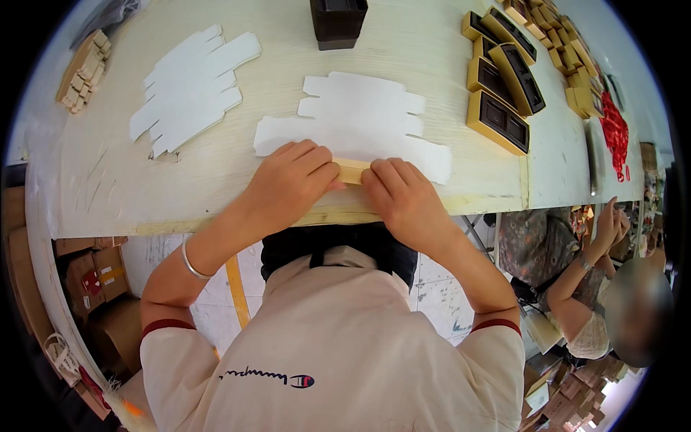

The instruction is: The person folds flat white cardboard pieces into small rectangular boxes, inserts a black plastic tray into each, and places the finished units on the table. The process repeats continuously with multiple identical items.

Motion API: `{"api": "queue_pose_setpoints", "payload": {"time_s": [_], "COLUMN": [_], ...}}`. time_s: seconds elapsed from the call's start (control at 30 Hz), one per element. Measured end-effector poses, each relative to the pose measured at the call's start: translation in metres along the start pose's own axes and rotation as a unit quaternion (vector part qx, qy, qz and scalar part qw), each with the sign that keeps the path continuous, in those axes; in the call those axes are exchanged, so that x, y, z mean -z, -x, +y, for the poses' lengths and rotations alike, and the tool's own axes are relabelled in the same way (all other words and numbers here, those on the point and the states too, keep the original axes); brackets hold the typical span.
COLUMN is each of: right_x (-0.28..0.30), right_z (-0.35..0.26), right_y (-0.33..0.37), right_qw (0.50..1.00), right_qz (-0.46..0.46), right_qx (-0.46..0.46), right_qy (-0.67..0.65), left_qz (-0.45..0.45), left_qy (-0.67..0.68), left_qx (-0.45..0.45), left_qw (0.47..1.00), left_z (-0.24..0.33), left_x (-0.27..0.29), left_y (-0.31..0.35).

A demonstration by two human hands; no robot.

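A flat white cardboard box blank [360, 111] with tabbed edges lies in front of me near the table's edge. Along its near side a strip is turned up, showing a gold face [350, 173]. My left hand [296, 175] is closed on the left part of this strip, thumb and fingers pinching it. At the strip's right part, my right hand [398, 189] grips it with bent fingers. The strip's ends are hidden under my fingers. More white box blanks [191, 90] lie to the left, apparently stacked.
Gold boxes with dark brown inserts [499, 119] sit at the right, some leaning on others. A stack of dark brown trays [338, 25] stands at the back. Small pale pieces [85, 72] lie far left, red ribbons [614, 137] far right. A co-worker [576, 288] sits at the right.
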State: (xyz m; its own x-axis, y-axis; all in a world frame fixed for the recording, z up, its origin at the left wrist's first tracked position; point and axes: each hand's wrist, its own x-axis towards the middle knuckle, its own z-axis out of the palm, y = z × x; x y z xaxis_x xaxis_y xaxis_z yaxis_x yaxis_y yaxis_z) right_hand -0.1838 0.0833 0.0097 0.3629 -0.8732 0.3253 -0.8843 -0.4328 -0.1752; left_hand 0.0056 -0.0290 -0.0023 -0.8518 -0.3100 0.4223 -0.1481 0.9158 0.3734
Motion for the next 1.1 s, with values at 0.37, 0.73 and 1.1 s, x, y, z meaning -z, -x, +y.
{"api": "queue_pose_setpoints", "payload": {"time_s": [0.37,0.73,1.1], "right_x": [0.019,0.025,-0.001], "right_z": [0.030,0.005,-0.010], "right_y": [-0.050,0.017,0.036], "right_qw": [0.894,0.936,0.988], "right_qz": [-0.156,0.036,0.033], "right_qx": [-0.228,-0.129,-0.039], "right_qy": [-0.351,-0.326,-0.148], "left_qz": [-0.008,-0.125,-0.212], "left_qy": [-0.061,0.136,0.132], "left_qx": [0.157,0.267,0.040], "left_qw": [0.986,0.946,0.967], "left_z": [0.018,0.002,-0.016], "left_x": [0.016,0.028,0.015], "left_y": [-0.032,-0.015,-0.047]}}
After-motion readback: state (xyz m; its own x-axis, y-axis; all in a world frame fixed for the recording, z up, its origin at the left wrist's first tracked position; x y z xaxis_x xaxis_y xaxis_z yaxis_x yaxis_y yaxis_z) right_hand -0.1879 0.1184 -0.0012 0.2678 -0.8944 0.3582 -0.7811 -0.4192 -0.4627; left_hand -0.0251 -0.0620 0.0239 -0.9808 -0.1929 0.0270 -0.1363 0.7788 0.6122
